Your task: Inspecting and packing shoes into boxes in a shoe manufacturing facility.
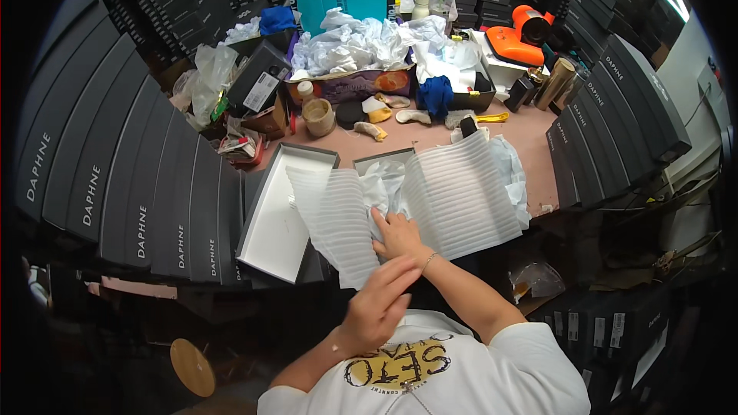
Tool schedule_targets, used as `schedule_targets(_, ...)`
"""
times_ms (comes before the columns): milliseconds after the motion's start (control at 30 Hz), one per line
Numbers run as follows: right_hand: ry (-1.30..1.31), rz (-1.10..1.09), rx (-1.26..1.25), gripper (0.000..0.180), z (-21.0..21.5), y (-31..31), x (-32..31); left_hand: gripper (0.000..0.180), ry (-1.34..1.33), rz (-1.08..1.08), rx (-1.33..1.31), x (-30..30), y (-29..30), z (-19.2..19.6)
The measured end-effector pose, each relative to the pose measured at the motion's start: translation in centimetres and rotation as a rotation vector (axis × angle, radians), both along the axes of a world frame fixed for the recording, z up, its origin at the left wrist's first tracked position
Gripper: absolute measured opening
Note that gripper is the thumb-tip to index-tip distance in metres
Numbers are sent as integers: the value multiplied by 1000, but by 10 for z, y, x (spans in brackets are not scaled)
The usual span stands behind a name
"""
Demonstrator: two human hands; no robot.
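An open box on the pink worktable is lined with white ribbed wrapping paper, its two flaps spread left and right. Crumpled white tissue lies in the middle between the flaps. My right hand rests flat on the paper at the box's near edge, fingers pressing into the tissue. My left hand hovers nearer my chest, fingers together and holding nothing. The box's lid, white inside, lies upside down to the left of the box.
Stacks of dark grey shoe boxes wall in the left side, with more of them on the right. The table's back holds crumpled white paper, a blue cloth, an orange tool and a small cup. A round wooden stool stands lower left.
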State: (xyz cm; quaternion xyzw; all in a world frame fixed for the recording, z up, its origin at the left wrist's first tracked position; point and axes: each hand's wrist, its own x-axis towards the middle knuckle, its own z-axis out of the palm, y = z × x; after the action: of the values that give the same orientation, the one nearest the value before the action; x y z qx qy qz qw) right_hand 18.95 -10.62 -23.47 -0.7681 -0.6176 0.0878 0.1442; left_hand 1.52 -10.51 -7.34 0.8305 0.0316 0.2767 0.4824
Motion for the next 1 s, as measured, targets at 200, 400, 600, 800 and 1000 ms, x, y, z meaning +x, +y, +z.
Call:
schedule_targets(200,42,-74,373,71,42,-38,29,63,270,598,-290,32,66,-167)
schedule_targets(400,1035,-306,127,68,-29,-48,84,61,457,526,-605,35,90,-235)
schedule_targets(600,864,-182,330,67,63,-72,94,74,-156,317,-1372,64,39,-153)
schedule_targets(800,1402,-361,380,68,-32,-37,108,79,-144,80,-1415,79,77,-185)
schedule_targets(1000,343,-330,473,52,1,-35,82,48,56,752,-596,39,69,-200)
